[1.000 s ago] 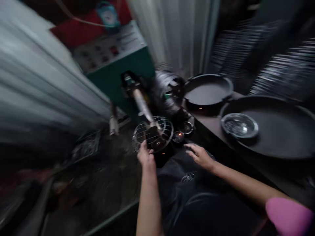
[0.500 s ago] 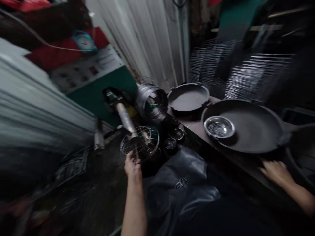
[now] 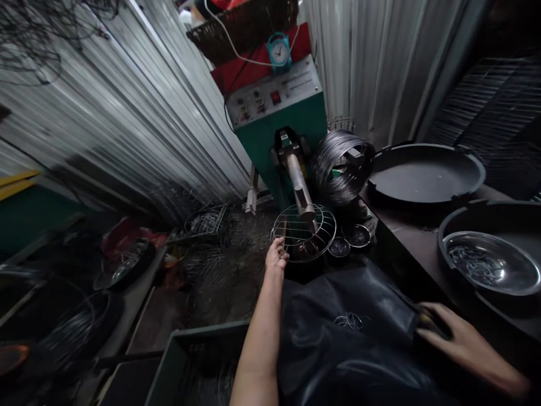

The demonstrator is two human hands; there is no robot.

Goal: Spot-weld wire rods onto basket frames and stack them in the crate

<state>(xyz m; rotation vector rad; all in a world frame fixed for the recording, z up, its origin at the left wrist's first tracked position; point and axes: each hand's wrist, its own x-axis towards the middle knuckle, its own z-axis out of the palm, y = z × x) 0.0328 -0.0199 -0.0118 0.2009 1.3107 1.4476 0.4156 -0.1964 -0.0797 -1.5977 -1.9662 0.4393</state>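
Note:
My left hand (image 3: 276, 255) is closed on the near left rim of a round wire rack (image 3: 325, 234), which has parallel bars and a hoop edge. The rack sits around the end of a metal arm (image 3: 301, 189) that juts from a green machine (image 3: 287, 121). My right hand (image 3: 459, 338) is blurred at the right side of the black apron (image 3: 372, 293). Its thumb and fingers curl round something dark and yellowish that I cannot make out. Several small wire rings (image 3: 350, 321) lie on the apron over my lap.
A large wire coil (image 3: 342, 166) stands right of the machine. Two small bowls (image 3: 356, 235) sit below it. Wide black pans (image 3: 426, 169) rest on the right bench, one holding a steel bowl (image 3: 492, 262) of small metal pieces. A green crate (image 3: 203, 332) stands at lower left.
The view has swung left, so the machine sits nearer the middle. My right hand has moved from beside the pan to the apron and curled. My left hand stays at the rack.

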